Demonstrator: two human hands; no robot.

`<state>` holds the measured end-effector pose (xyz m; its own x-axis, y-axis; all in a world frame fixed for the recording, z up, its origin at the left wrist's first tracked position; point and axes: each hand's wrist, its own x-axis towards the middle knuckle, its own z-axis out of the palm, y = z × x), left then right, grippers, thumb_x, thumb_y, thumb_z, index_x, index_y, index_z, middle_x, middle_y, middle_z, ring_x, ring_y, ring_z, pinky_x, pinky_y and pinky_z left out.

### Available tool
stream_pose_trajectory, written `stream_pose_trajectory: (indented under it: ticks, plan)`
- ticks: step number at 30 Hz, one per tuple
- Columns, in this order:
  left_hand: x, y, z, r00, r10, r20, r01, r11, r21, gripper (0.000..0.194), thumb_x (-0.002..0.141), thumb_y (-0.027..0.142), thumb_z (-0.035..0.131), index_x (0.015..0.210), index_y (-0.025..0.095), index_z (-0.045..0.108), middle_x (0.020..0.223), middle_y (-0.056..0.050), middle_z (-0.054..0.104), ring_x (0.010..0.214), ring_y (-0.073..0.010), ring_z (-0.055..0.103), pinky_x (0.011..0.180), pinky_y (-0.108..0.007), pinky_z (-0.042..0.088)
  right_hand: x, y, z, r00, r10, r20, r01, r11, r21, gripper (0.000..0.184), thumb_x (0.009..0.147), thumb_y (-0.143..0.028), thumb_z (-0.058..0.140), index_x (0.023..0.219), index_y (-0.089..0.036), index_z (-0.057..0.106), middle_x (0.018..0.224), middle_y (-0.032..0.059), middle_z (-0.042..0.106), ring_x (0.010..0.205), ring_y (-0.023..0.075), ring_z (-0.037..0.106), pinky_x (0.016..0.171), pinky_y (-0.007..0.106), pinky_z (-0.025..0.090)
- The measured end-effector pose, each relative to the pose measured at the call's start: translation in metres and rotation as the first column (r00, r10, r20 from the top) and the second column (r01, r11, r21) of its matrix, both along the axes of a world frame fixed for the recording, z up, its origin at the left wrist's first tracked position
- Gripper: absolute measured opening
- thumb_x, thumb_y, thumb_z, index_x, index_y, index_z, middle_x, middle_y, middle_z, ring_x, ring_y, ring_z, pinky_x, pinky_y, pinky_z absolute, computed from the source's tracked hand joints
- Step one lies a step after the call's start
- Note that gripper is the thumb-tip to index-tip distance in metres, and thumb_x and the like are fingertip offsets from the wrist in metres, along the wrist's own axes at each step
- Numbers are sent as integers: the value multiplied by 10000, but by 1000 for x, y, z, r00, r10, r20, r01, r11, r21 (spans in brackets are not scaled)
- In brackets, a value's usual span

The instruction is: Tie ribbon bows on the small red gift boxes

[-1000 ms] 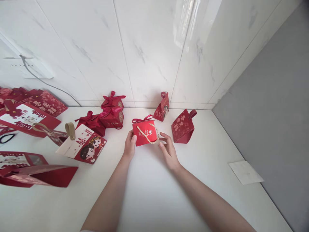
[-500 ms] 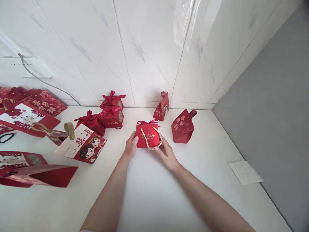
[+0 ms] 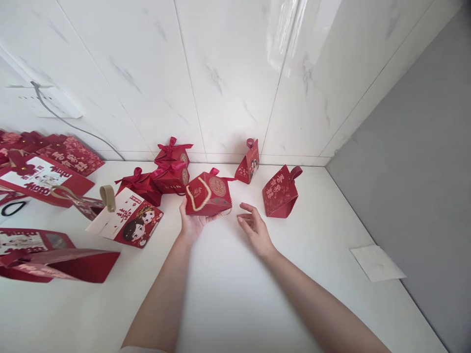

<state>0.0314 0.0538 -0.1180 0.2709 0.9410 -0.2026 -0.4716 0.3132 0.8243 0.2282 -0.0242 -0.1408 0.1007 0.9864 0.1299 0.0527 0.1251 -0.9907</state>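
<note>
A red gift box (image 3: 218, 193) with a twisted gold rope handle, a round gold emblem on its side and a red ribbon bow on top rests in my left hand (image 3: 192, 223). That hand's fingers reach beneath the box and its thumb lies along the left edge. To the right of the box, apart from it, my right hand (image 3: 254, 229) is held over the white table (image 3: 228, 289), fingers loosely curved and apart, with nothing in it. Close by on its right stands a red triangular box (image 3: 278, 193) with a loop handle.
Several bow-tied red boxes (image 3: 171, 176) stand behind on the left. A smaller triangular box (image 3: 248, 164) is near the tiled wall (image 3: 228, 83). Further left lie a printed box (image 3: 128, 218), red bags (image 3: 73, 262) and a cable (image 3: 84, 130). A white switch plate (image 3: 377, 263) is at right.
The gift box has turned, so its emblem side now shows, and shifted left. My right hand has let go of it. My left hand has moved under it.
</note>
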Motion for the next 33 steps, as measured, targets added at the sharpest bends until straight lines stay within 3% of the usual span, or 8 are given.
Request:
stream_pose_trajectory:
  ticks: [4,14,23,27,33]
  plan:
    - [-2,-4,6,987,-138,80,140,990,-22,778,801,750,275,1174,145,592,1068,-163,676,922,-285,656,737,-392,541,0,4,-7,998,-17,-61,15,999,-43,378,895,-391,551,1232,-242,466,1229,92,567,893,183,603,833,378,506]
    - [10,-8,1,927,-340,157,366,911,-188,784,819,728,274,1222,123,569,1016,-162,679,880,-274,656,726,-377,543,0,3,-4,997,24,-77,-25,1000,-7,324,888,-375,552,1170,-224,500,1030,60,613,884,182,603,837,362,494]
    - [6,-6,-5,876,-455,158,478,860,-178,885,798,783,209,1205,88,575,1012,-207,685,923,-307,657,776,-403,517,-1,3,-4,997,41,-69,-42,999,-4,300,899,-391,532,1143,-218,510,973,53,641,875,187,616,833,362,498]
    - [4,-5,-8,849,-501,170,526,831,-178,906,802,786,162,1200,89,582,1005,-205,686,843,-287,662,756,-392,503,-2,3,-3,999,27,-46,-28,999,-21,302,896,-403,533,1134,-218,521,950,51,639,875,192,611,820,358,496]
    - [7,-8,-2,860,-474,190,502,853,-143,885,805,782,170,1226,115,570,1057,-198,672,785,-248,642,740,-371,496,-1,3,-3,998,35,-42,-36,999,-6,297,895,-417,531,1118,-222,524,897,33,634,819,188,601,798,346,490]
